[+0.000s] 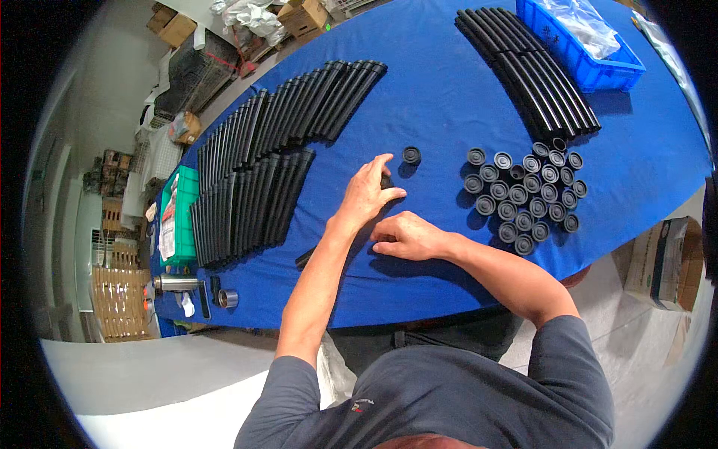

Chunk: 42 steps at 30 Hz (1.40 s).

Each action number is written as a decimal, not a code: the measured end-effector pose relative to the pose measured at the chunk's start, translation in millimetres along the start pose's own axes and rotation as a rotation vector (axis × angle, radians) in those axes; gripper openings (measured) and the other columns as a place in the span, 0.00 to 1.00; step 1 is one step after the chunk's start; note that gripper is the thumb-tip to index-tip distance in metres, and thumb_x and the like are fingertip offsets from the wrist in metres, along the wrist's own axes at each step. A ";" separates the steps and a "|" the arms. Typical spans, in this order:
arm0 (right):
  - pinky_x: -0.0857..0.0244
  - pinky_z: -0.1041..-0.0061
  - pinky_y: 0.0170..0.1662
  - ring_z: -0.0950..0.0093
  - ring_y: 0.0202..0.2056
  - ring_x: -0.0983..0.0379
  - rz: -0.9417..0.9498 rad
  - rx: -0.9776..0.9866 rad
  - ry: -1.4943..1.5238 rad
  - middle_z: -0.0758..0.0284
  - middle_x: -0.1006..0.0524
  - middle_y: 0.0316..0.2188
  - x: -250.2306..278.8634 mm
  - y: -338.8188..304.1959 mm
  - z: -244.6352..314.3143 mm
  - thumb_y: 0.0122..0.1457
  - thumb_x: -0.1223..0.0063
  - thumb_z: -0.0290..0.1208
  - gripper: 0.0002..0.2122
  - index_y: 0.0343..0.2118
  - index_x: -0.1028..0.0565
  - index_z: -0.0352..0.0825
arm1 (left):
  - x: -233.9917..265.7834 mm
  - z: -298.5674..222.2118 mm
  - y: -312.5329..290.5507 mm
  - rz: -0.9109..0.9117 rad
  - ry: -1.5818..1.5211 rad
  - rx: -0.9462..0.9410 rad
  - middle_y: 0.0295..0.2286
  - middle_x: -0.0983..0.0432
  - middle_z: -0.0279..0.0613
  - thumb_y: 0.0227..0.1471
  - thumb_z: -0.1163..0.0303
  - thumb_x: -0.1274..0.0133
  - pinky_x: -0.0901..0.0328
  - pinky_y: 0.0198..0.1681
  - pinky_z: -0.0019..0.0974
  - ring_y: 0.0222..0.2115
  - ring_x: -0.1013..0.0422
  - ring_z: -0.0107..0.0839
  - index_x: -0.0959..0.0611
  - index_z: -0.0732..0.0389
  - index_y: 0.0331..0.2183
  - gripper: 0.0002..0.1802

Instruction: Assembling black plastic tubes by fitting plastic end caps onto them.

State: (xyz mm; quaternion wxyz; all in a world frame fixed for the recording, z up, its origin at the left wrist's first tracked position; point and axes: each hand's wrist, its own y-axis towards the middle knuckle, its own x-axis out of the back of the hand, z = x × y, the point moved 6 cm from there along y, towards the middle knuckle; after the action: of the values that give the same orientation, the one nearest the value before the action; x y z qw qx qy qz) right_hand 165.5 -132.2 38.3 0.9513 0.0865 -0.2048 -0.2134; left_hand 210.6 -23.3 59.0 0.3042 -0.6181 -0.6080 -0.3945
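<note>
On the blue-clothed table, my left hand (364, 193) reaches forward with thumb and fingers curved around a small round black cap (386, 181), which they partly cover. Just beyond it another black cap (411, 155) stands alone on the cloth. Close by on the near side is my right hand (410, 236), its fingers curled in; whatever they may hold is hidden. The end of a short black tube (304, 259) shows beside my left forearm, which hides the rest of it.
Rows of black tubes (258, 198) lie at left, and more long tubes (527, 71) at far right. Several black caps (517, 193) cluster on the right. A blue bin (624, 73) holds plastic bags. A green crate (184, 217) and a metal flask (178, 283) are at left.
</note>
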 end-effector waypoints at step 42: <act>0.32 0.79 0.24 0.82 0.21 0.29 0.217 -0.077 0.595 0.69 0.20 0.26 -18.5 -6.1 9.9 0.53 0.37 0.33 0.22 0.52 0.24 0.38 | 35.2 0.6 -182.8 -0.133 -0.360 0.331 0.35 0.26 0.40 0.43 0.75 0.34 0.32 0.39 0.32 0.34 0.28 0.28 0.24 0.65 0.44 0.24</act>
State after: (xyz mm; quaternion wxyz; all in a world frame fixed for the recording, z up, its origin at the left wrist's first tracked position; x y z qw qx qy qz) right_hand 143.7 -130.2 39.2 0.9893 0.0865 0.0828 -0.0834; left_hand 27.6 9.0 70.0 0.2612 -0.5789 -0.7481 -0.1923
